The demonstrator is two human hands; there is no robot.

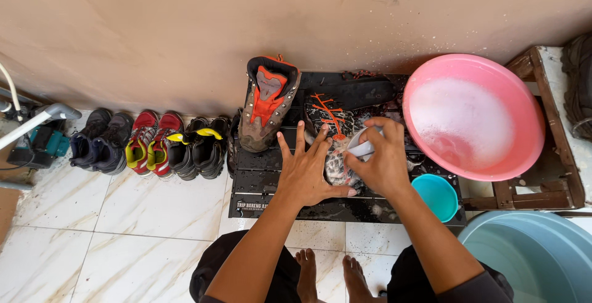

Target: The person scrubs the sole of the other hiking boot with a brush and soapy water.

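Note:
My left hand (306, 168) lies flat with fingers spread on a black shoe with orange laces (328, 120), which rests soapy on a black slatted board (259, 186). My right hand (383, 160) grips a white-handled brush (361, 145) and presses it onto the shoe's foamy side. Its matching grey and orange boot (266, 102) leans upright against the wall just left of it.
A pink basin of soapy water (472, 115) sits on a wooden crate (542, 189) at right. A small teal cup (436, 196) and a large pale blue tub (530, 257) stand nearby. Several shoes (151, 145) line the wall at left. My bare feet (330, 275) rest on the tiled floor.

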